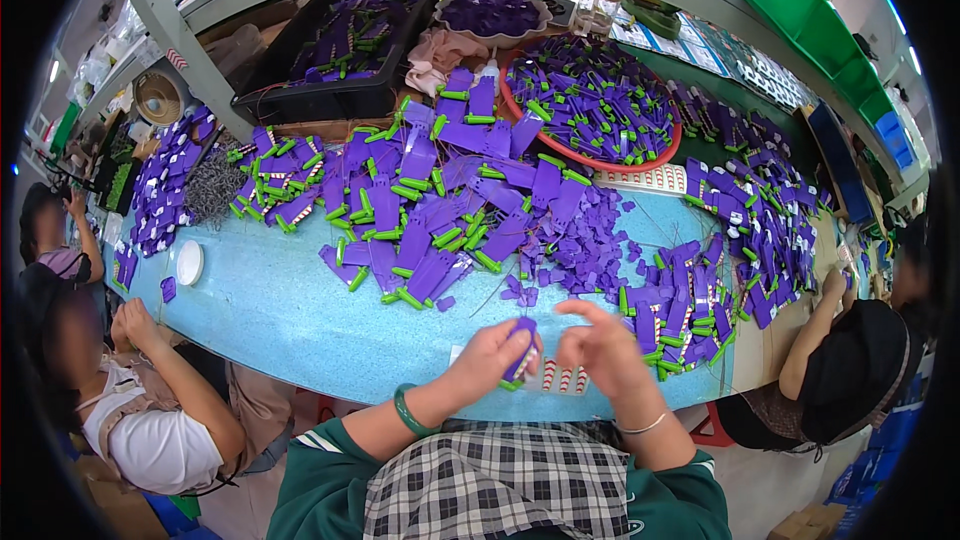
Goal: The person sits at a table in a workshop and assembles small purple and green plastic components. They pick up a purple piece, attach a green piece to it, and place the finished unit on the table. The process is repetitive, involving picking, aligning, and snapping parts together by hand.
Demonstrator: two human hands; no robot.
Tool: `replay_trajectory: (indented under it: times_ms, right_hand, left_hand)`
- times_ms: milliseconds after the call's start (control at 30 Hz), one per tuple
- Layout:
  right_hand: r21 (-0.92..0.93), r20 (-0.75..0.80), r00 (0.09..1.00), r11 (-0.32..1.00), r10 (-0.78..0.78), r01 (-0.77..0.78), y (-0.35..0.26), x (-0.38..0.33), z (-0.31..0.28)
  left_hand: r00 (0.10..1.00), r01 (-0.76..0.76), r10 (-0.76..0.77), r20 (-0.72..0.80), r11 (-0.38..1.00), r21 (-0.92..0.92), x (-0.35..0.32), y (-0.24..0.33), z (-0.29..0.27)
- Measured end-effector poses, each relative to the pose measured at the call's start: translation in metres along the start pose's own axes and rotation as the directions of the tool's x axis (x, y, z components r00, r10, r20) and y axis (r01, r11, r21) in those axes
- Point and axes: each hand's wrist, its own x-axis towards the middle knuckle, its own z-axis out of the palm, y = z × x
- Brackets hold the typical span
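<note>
My left hand (487, 358) grips a small purple plastic piece with a green tip (521, 350) just above the near edge of the light blue table (270, 310). My right hand (598, 345) hovers right beside it, fingers apart, index finger stretched toward the piece. Under my hands lies a sheet of red and white stickers (565, 380). A green bangle sits on my left wrist, a thin bracelet on my right.
A big heap of purple and green parts (440, 210) covers the table's middle, more lie at the right (750, 230). Behind stand a red basin (595, 105), a black crate (340, 50) and a bowl (492, 15). Other people sit at left (150, 410) and right (850, 360).
</note>
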Motion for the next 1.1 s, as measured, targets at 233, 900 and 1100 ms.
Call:
replay_trajectory:
  times_ms: [233, 900, 1100]
  right_hand:
    - [0.038, -0.255, 0.900, 0.927, -0.353, 0.374, -0.005, -0.005, -0.011]
    - [-0.986, 0.158, 0.854, -0.129, -0.495, 0.108, -0.008, -0.033, -0.026]
    - [-0.964, 0.205, 0.929, -0.229, -0.309, 0.136, 0.034, -0.011, 0.001]
  left_hand:
    - [0.996, -0.091, 0.086, -0.030, 0.968, -0.233, 0.010, -0.009, 0.004]
    - [0.782, 0.292, 0.614, -0.108, -0.207, 0.934, 0.000, 0.027, -0.083]
    - [0.856, -0.197, 0.495, -0.147, 0.576, 0.793, -0.031, 0.040, -0.033]
